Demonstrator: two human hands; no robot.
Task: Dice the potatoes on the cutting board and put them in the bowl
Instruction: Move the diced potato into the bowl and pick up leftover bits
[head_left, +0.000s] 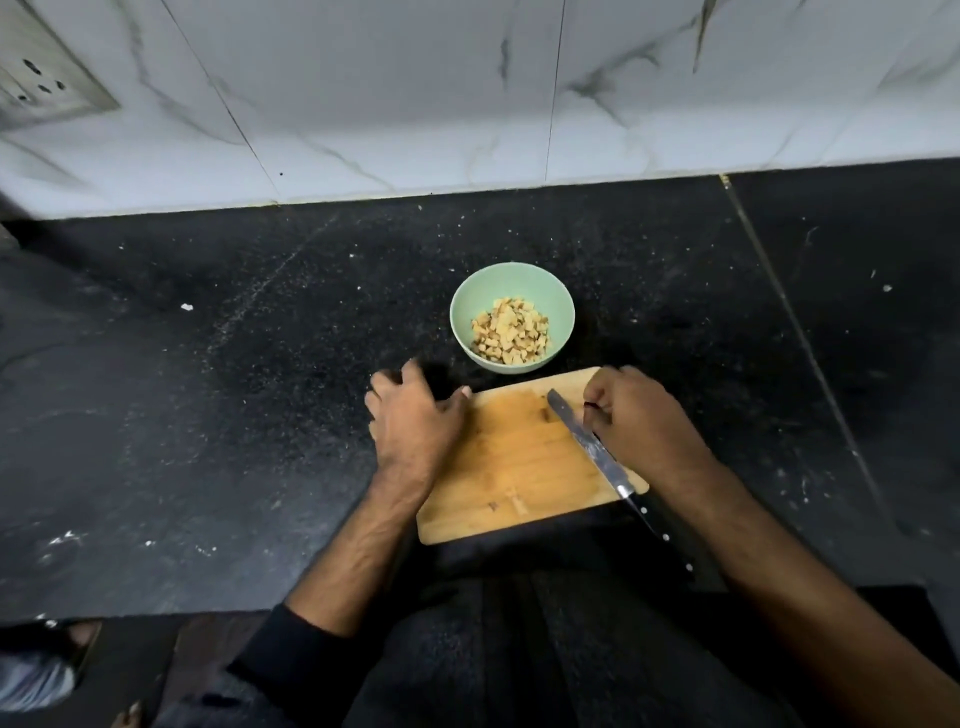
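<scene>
Head view: my left grip (410, 415) relaxed, resting on cutting board (519, 467) edge; right grip (634, 415) state unclear beside knife (587, 441); diced potatoes (511, 330) in bowl (467, 301) beyond both.

A black speckled countertop (208, 415) carries a green bowl (470, 299) just beyond a wooden cutting board (514, 462).

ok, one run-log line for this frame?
stage: near done | bowl: holds diced potato | cutting board: few scraps | knife: lying on board | left hand: at board edge | right hand: beside blade
</scene>
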